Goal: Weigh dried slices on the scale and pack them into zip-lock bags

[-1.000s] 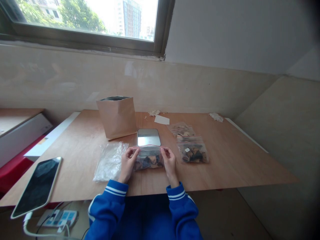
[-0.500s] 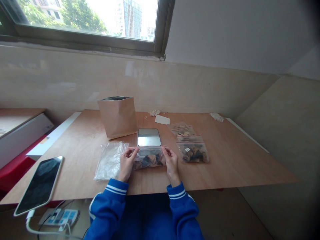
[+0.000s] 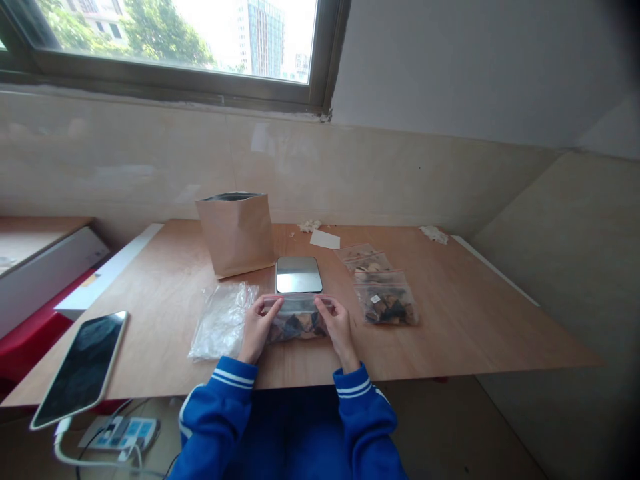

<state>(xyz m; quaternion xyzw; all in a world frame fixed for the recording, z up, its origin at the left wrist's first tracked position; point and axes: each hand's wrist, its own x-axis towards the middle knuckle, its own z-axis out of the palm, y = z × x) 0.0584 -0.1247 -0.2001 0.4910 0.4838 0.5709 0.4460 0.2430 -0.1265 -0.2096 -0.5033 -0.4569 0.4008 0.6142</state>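
Observation:
A small clear zip bag (image 3: 296, 323) with brown and dark chunks lies on the wooden table (image 3: 450, 333) in front of me. My left hand (image 3: 259, 327) pinches its left top corner and my right hand (image 3: 339, 327) pinches the right top corner along the red zip strip. Both hands rest on the table, fingers closed on the bag. Just behind the bag sits a small flat scale (image 3: 298, 274) with a shiny plate.
A brown paper bag (image 3: 236, 233) stands open behind the scale. Empty clear bags (image 3: 220, 321) lie at left, two filled zip bags (image 3: 384, 303) at right. A phone (image 3: 80, 368) with a cable rests on the left edge. Paper scraps (image 3: 324, 239) lie near the wall.
My hands have drawn slightly closer together along the top of the zip bag, and the bag's top edge has folded down a little. Nothing else has moved.

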